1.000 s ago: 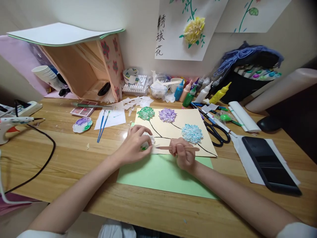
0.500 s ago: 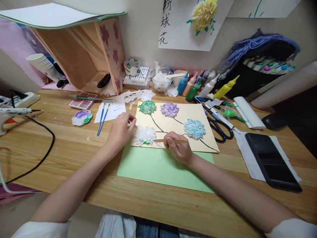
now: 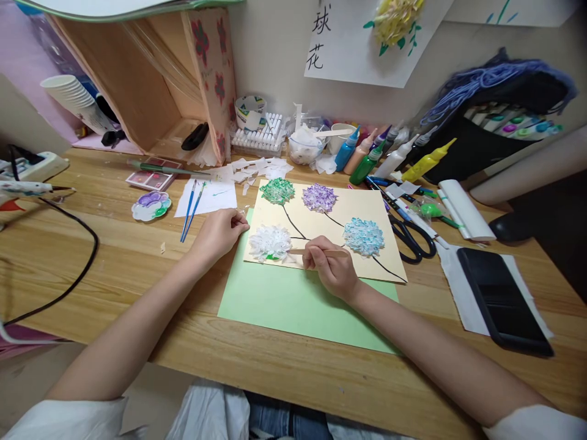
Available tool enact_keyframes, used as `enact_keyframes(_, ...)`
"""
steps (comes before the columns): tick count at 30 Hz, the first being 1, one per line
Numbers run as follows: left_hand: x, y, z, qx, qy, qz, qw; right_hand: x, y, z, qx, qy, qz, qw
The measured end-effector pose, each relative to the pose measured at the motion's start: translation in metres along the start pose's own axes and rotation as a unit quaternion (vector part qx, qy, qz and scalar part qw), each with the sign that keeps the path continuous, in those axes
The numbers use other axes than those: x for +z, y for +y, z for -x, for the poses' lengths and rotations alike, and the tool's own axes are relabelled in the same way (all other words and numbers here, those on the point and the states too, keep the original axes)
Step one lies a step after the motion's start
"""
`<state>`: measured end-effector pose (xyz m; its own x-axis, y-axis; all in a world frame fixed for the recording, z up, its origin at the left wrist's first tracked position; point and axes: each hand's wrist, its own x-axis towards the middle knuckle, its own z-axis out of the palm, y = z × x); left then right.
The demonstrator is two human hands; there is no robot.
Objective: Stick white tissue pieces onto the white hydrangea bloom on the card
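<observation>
A wooden craft stick (image 3: 337, 253) is gripped in my right hand (image 3: 331, 269), its tip at the edge of a white paper-petal flower (image 3: 269, 243). My left hand (image 3: 224, 232) is beside the cream card's left edge, with thumb and fingers pressed together; anything between them is too small to tell. The cream card (image 3: 293, 208) lies over a green sheet (image 3: 279, 299). On the card are a green flower (image 3: 277, 191), a purple flower (image 3: 320, 198) and a blue flower (image 3: 364, 236), with thin black stem lines. A bit of green shows under the white flower.
Left of the card are two paintbrushes (image 3: 192, 211) on white paper and a paint palette (image 3: 151, 206). A glue gun (image 3: 27, 188) and its black cable are farther left. Paint bottles (image 3: 367, 165) stand behind; black scissors (image 3: 411, 241) and a phone (image 3: 502, 299) lie right.
My left hand has drawn slightly left, off the card's edge beside the white flower. The right hand keeps the stick's tip at that flower. My view has shifted a little.
</observation>
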<state>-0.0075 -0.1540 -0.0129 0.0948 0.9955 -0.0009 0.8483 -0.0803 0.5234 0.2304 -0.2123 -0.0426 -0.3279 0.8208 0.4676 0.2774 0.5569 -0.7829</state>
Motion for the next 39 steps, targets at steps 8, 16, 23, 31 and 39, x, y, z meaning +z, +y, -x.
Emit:
enact_keyframes(8, 0.001, -0.0049, -0.001, 0.028, -0.043, 0.036, 0.998, 0.0016, -0.0019, -0.007, -0.02, -0.019, 0.037, 0.999)
enact_keyframes(16, 0.0016, -0.002, -0.0005, 0.006, -0.045, 0.031, 0.998, 0.0009, -0.0007, 0.0011, -0.031, 0.05, -0.004, 0.998)
enact_keyframes(23, 0.0008, -0.0008, -0.0004, 0.006, -0.046, 0.021, 0.999, 0.0017, -0.0011, 0.0003, -0.046, 0.015, 0.031, 0.998)
enact_keyframes(31, 0.002, -0.0024, -0.0005, 0.006, -0.049, 0.027, 0.998, 0.0027, 0.0011, 0.0, -0.028, 0.012, 0.033, 0.999)
enact_keyframes(39, 0.001, -0.0001, 0.0002, 0.005, -0.044, 0.026, 0.999, 0.0035, 0.0015, -0.001, -0.039, 0.007, 0.025, 0.999)
